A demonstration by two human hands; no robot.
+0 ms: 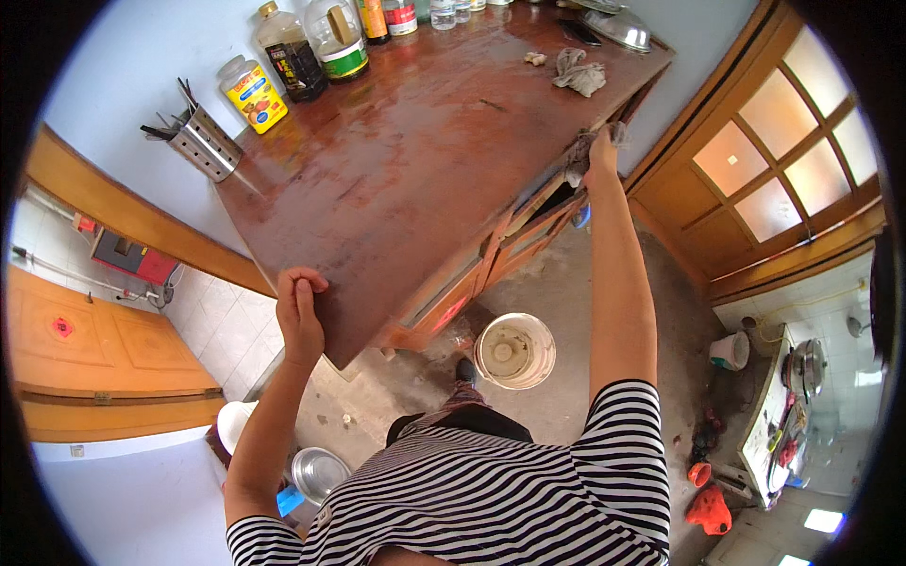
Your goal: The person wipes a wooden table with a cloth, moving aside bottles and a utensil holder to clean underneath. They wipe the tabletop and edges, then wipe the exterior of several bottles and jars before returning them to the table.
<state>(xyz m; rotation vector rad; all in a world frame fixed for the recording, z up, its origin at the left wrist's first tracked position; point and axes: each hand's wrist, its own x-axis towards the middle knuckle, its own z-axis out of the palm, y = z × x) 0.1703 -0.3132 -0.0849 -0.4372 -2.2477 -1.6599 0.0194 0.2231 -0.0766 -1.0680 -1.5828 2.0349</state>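
Note:
A brown wooden cabinet [396,191] with a worn, smeared top stretches in front of me. My left hand [301,315] is at the near left edge of this top, fingers curled close together, and I see nothing in it. On the far right, my right hand [601,157] grips a grey rag [577,159] against the cabinet's front edge, by a dark opening below the top. Part of the rag is hidden by the hand. Another crumpled grey rag [580,73] lies on the top near the back right, beside a small piece of ginger-like root [535,59].
Bottles and jars, including a dark sauce bottle [289,56] and a yellow-labelled jar [255,97], line the wall. A perforated metal utensil holder [205,145] stands at the left end. Below are a white bucket [534,378] and a metal basin [320,472]. A wooden door [708,205] is right.

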